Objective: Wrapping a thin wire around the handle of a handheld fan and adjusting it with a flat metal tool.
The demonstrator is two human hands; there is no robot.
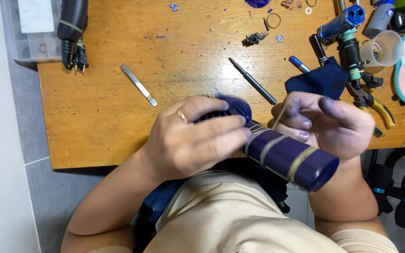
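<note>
Over the near edge of the wooden counter (108,117), the left hand (191,140) is clamped around a dark blue tube (287,157) wrapped with tan bands. The right hand (326,122) cradles it from below, pinching a thin stick (279,116). Bare wood lies left of the hands; tools crowd the right edge, pliers (376,105) nearest.
</note>
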